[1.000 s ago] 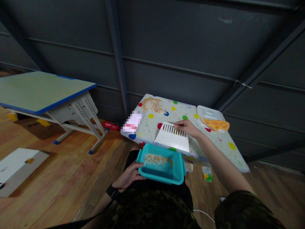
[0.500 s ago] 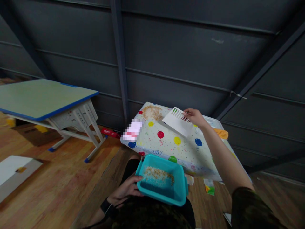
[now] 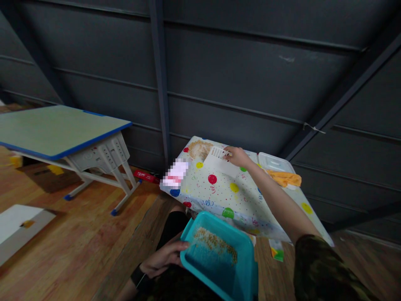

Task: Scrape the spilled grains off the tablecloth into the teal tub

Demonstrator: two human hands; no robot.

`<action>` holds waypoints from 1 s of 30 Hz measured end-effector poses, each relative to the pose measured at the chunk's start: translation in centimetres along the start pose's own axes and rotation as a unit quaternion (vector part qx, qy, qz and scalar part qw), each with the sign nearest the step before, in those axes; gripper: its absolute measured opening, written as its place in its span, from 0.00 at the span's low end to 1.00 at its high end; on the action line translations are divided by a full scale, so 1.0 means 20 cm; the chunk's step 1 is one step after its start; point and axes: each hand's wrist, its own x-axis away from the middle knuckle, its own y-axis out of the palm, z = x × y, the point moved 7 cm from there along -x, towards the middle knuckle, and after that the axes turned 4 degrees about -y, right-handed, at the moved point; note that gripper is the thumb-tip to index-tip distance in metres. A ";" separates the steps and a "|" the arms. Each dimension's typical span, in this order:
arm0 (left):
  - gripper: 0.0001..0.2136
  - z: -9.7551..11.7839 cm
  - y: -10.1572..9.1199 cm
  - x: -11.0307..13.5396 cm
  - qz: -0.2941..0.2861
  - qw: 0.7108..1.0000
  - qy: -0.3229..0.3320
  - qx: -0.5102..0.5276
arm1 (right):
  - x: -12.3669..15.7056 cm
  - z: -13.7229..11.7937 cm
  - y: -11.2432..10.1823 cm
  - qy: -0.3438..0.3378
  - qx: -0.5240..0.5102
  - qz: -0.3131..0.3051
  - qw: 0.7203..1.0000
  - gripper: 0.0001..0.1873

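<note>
My left hand (image 3: 164, 260) grips the left rim of a teal plastic tub (image 3: 219, 259) held below the table's near edge; a layer of grains (image 3: 214, 243) lies in it. My right hand (image 3: 237, 156) reaches across the table and holds a white slotted scraper (image 3: 219, 161) by its top edge. The scraper rests on the balloon-print tablecloth (image 3: 225, 188), right beside a pile of grains (image 3: 199, 148) at the far left corner.
A clear lidded container (image 3: 274, 162) and an orange cloth (image 3: 285, 177) lie at the table's far right. A blue-edged desk (image 3: 59, 131) stands to the left on the wooden floor. A dark metal wall runs behind. A white board (image 3: 19, 228) lies on the floor.
My right hand carried the scraper from the near edge by the tub, up over the table, and set it down by the far grain pile. The tub dropped lower and tilted.
</note>
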 end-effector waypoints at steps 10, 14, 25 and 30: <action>0.20 0.07 0.07 0.02 -0.010 0.997 0.072 -0.041 | 0.03 0.11 -0.06 0.047 0.007 0.022 0.999 0.22; 0.21 0.08 0.09 0.05 -0.036 0.995 0.079 -0.040 | 0.06 0.19 -0.14 0.078 -0.026 0.073 0.994 0.20; 0.20 0.08 0.09 0.06 -0.028 0.996 0.083 0.004 | 0.16 0.12 -0.03 0.113 0.084 0.062 0.988 0.23; 0.12 0.05 0.06 0.06 0.013 0.998 0.054 0.027 | 0.19 0.01 -0.02 0.081 0.106 0.045 0.990 0.23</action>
